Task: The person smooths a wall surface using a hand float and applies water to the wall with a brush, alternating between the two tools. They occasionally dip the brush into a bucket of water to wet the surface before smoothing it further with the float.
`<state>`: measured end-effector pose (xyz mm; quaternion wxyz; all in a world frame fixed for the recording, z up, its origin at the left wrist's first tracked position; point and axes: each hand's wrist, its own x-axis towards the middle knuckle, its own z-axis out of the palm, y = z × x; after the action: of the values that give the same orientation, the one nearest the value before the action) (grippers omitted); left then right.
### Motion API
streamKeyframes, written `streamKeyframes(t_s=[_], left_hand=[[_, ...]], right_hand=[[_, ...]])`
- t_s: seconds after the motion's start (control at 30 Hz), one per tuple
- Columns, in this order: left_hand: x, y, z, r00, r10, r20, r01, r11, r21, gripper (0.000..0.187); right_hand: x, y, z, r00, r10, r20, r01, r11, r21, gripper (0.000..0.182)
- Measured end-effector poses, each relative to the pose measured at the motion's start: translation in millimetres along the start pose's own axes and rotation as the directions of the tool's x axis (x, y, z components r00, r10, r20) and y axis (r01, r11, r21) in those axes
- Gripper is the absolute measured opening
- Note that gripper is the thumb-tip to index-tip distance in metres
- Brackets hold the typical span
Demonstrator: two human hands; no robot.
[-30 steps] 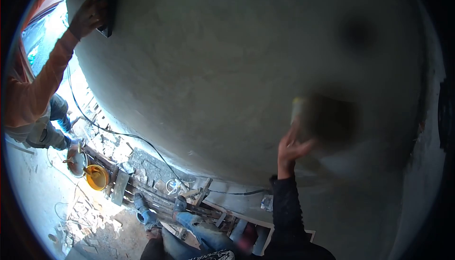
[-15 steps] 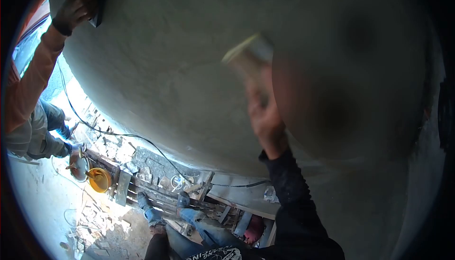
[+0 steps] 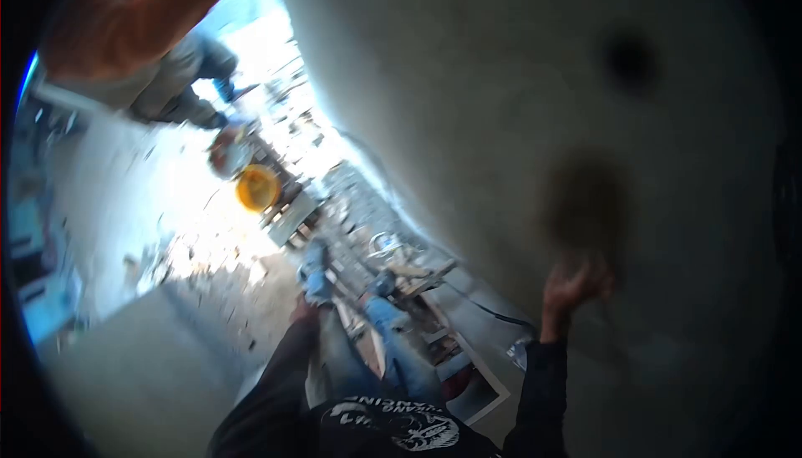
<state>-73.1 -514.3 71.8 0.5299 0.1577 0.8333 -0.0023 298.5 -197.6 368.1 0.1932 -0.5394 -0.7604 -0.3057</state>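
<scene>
My right hand (image 3: 576, 284) is raised in front of the grey plastered wall (image 3: 468, 132), its fingers bent and blurred. A dark smudge over the view covers the space just above the fingers, so what they grip does not show clearly. Low down beside my leg hangs my left hand (image 3: 306, 309), small and smeared, with its fingers indistinct. My legs (image 3: 393, 333) stand on wooden planks.
A co-worker's arm (image 3: 180, 15) reaches up at the upper left. Beyond my feet are an orange bucket (image 3: 257, 189) and a paler bucket (image 3: 230, 155). Rubble (image 3: 338, 211) lies along the wall's foot, and a black cable (image 3: 493, 314) runs nearby.
The view has swung, and the buckets and co-worker now appear farther right and higher. My right hand appears lower and farther right; the pale, yellow-edged block it held no longer shows clearly.
</scene>
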Motion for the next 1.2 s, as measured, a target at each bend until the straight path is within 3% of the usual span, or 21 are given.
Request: streamKeyframes(t_s=[0.03, 0.07, 0.13, 0.2, 0.27, 0.33, 0.4, 0.43, 0.5, 0.63, 0.7, 0.77, 0.8, 0.87, 0.9, 0.97, 1.07, 1.1, 1.13, 1.17, 1.2], left_hand=[[18, -16, 2, 0.995, 0.041, -0.086, -0.041, 0.999, 0.002, 0.058], [45, -26, 5, 0.964, 0.165, -0.206, -0.148, 0.985, 0.093, 0.056], [88, -24, -12, 0.949, 0.156, -0.273, -0.127, 0.985, 0.121, 0.051], [135, -10, -37, 0.933, 0.091, -0.347, -0.099, 0.995, -0.006, 0.051], [183, 11, -66, 0.926, 0.072, -0.370, -0.105, 0.992, -0.070, 0.047], [241, 27, -89, 0.796, 0.175, -0.580, -0.159, 0.984, 0.079, 0.041], [320, 26, -109, 0.677, 0.194, -0.710, -0.257, 0.966, 0.019, 0.035], [360, 23, -123, 0.702, 0.183, -0.689, -0.299, 0.953, -0.051, 0.035], [396, 45, -144, 0.652, 0.219, -0.726, -0.250, 0.966, 0.067, 0.038], [495, 55, -149, 0.767, -0.062, -0.639, -0.005, 0.995, -0.101, 0.041], [532, 53, -141, 0.611, -0.074, -0.788, -0.075, 0.986, -0.151, 0.039], [535, 60, -143, 0.528, -0.043, -0.848, -0.017, 0.998, -0.061, 0.030], [539, 58, -142, 0.496, -0.054, -0.867, 0.017, 0.998, -0.052, 0.027], [550, 46, -124, 0.427, -0.006, -0.904, -0.048, 0.998, -0.029, 0.030], [530, 53, -124, 0.481, -0.064, -0.874, -0.150, 0.977, -0.154, 0.027], [493, 55, -117, 0.388, -0.002, -0.922, -0.495, 0.843, -0.210, 0.024], [457, 32, -128, 0.321, 0.092, -0.943, -0.639, 0.756, -0.144, 0.018], [450, 22, -133, 0.429, 0.096, -0.898, -0.591, 0.782, -0.199, 0.018], [430, 31, -145, 0.300, 0.018, -0.954, -0.550, 0.820, -0.158, 0.019], [412, 33, -157, 0.430, -0.174, -0.886, -0.648, 0.623, -0.437, 0.024], [430, 8, -164, 0.609, -0.142, -0.780, -0.569, 0.607, -0.555, 0.030]], right_hand=[[-35, -8, 3, 0.991, 0.082, 0.107, -0.100, 0.978, 0.184, 0.042], [-63, -25, 2, 0.977, 0.106, 0.183, -0.137, 0.976, 0.168, 0.042], [-137, -61, 24, 0.946, 0.179, 0.269, -0.260, 0.916, 0.305, 0.040], [-175, -129, 35, 0.698, 0.350, 0.625, -0.668, 0.633, 0.392, 0.039], [-212, -180, 75, 0.410, 0.287, 0.866, -0.905, 0.245, 0.348, 0.037], [-239, -227, 118, 0.302, 0.124, 0.945, -0.951, 0.102, 0.291, 0.036], [-277, -258, 154, 0.335, -0.057, 0.941, -0.942, -0.028, 0.334, 0.033], [-287, -270, 162, 0.313, -0.084, 0.946, -0.948, 0.028, 0.316, 0.036], [-311, -286, 178, 0.290, -0.123, 0.949, -0.950, 0.085, 0.301, 0.040], [-370, -297, 209, 0.235, -0.148, 0.961, -0.961, 0.110, 0.252, 0.037], [-375, -306, 223, 0.178, -0.181, 0.967, -0.969, 0.137, 0.204, 0.033], [-369, -311, 236, 0.076, -0.193, 0.978, -0.996, -0.061, 0.066, 0.042], [-368, -313, 239, 0.066, -0.230, 0.971, -0.997, -0.056, 0.055, 0.042], [-362, -315, 238, 0.041, -0.165, 0.985, -0.999, -0.027, 0.037, 0.030], [-365, -314, 240, 0.041, -0.159, 0.986, -0.999, -0.012, 0.040, 0.030], [-368, -317, 236, 0.023, -0.168, 0.986, -0.999, 0.044, 0.031, 0.030], [-393, -325, 227, 0.063, -0.142, 0.988, -0.997, 0.041, 0.070, 0.027], [-406, -321, 225, 0.098, -0.144, 0.985, -0.994, 0.038, 0.104, 0.026], [-409, -320, 218, 0.076, -0.138, 0.988, -0.996, 0.032, 0.082, 0.026], [-406, -315, 207, 0.050, -0.119, 0.992, -0.998, 0.025, 0.054, 0.027], [-398, -310, 198, 0.045, -0.104, 0.994, -0.997, 0.064, 0.051, 0.026]])
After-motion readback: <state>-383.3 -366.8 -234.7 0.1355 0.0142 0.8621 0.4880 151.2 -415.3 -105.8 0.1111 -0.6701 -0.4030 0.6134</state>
